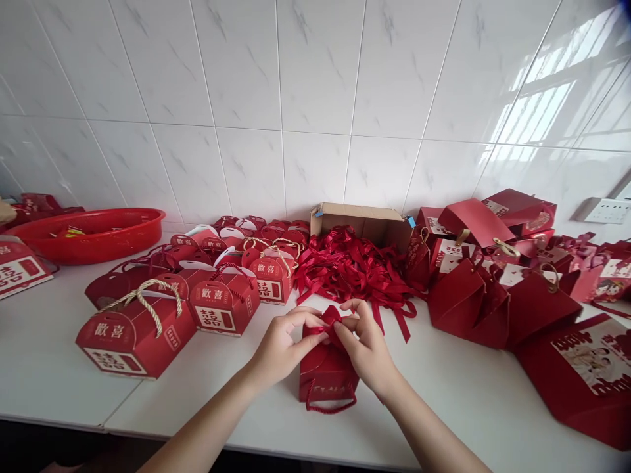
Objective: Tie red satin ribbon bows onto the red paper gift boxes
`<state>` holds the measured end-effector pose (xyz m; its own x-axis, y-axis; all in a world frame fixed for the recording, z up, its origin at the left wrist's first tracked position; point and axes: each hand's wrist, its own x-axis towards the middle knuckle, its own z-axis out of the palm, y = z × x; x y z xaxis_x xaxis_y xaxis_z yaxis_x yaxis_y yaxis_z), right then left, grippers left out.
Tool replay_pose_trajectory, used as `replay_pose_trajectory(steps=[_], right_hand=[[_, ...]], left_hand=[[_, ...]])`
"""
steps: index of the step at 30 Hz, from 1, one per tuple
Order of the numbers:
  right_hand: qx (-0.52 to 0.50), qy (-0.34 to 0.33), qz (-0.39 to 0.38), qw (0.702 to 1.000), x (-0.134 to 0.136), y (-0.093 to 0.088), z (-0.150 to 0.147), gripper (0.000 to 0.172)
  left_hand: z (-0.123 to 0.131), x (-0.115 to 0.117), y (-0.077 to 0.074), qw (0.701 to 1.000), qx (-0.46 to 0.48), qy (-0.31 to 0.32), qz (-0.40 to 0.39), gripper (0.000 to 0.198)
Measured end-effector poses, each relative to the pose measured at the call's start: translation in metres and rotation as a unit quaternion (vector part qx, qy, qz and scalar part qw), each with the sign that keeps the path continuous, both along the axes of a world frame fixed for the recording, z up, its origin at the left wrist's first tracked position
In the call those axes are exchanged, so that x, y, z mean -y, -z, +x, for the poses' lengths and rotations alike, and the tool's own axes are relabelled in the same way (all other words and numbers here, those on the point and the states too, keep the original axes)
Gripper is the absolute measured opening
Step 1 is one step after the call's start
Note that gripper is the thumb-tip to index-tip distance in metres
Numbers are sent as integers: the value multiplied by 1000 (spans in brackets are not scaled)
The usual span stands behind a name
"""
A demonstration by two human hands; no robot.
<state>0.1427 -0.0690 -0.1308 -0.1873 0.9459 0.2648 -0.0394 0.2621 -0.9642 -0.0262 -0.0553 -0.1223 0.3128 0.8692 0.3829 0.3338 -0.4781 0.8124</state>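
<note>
A small dark red gift box [329, 376] stands on the white table in front of me, with a red rope handle [331, 408] hanging on its near side. Above its top, my left hand [290, 338] pinches a red ribbon [323, 325] between thumb and fingers. From the other side, my right hand [363, 341] has its thumb and forefinger closed on the same ribbon, at the box's peak. The fingers partly cover the ribbon, so I cannot tell whether it is knotted.
Behind the box lies a heap of red ribbons [352, 269] spilling from a cardboard box [365, 223]. Rows of red gift boxes [142, 332] with rope handles stand to the left, near a red plastic basin [93, 236]. Larger red boxes [468, 302] crowd the right. A tiled wall [315, 85] closes the back.
</note>
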Motion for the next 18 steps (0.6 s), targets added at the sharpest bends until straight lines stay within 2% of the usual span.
replay_pose_trajectory(steps=[4,9,18], right_hand=[[-13,40,-25,999,-2,2,-2,19],[23,63,-24,997,-2,-3,-3,17],[64,37,0,997,-2,-6,1,16]], left_hand=[[0,7,1,1000,-19,-6,17,10],[0,9,1,1000,-25,-9,14,10],[-2,4,-4,1000,-27,6,2,7]])
